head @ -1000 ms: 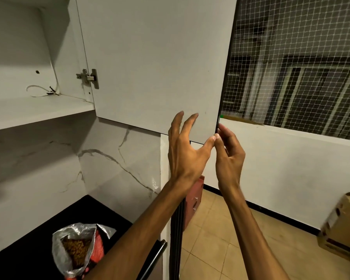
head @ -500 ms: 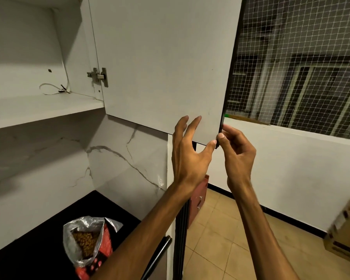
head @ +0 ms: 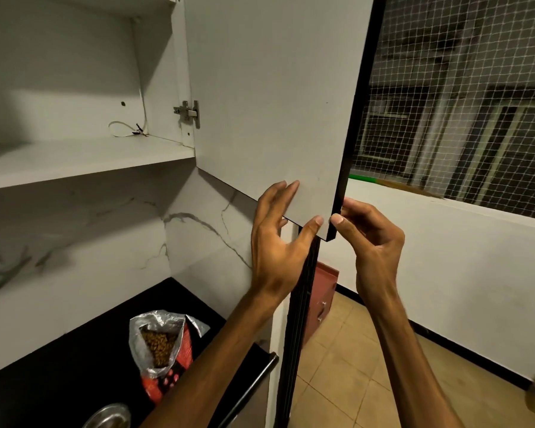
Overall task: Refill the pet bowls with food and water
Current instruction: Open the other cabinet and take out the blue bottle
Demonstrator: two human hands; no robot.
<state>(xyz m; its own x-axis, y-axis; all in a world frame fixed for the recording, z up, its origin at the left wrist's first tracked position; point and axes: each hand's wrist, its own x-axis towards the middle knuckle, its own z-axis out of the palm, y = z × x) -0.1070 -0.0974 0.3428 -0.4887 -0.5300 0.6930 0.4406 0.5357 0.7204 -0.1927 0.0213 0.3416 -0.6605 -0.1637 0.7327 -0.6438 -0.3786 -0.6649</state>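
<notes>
An open red and silver bag of brown pet food [head: 164,347] stands on the black counter [head: 59,375]. The rim of a metal bowl [head: 108,417] shows at the bottom edge. Both my hands are up at the lower corner of the open white cabinet door [head: 272,97]. My left hand [head: 278,242] has its fingers on the door's inner face and its thumb under the bottom edge. The thumb and fingers of my right hand [head: 371,239] pinch the door's dark outer edge.
The wall cabinet has a bare white shelf [head: 84,162] with a loose wire [head: 124,131] and a metal hinge [head: 189,112]. A marbled wall panel backs the counter. To the right are a netted window [head: 464,97], a tiled floor [head: 352,366] and a red drawer unit [head: 322,301].
My view has shifted left and down, and the bowl rim has come into sight. Both hands went from apart in front of the door to gripping its lower corner.
</notes>
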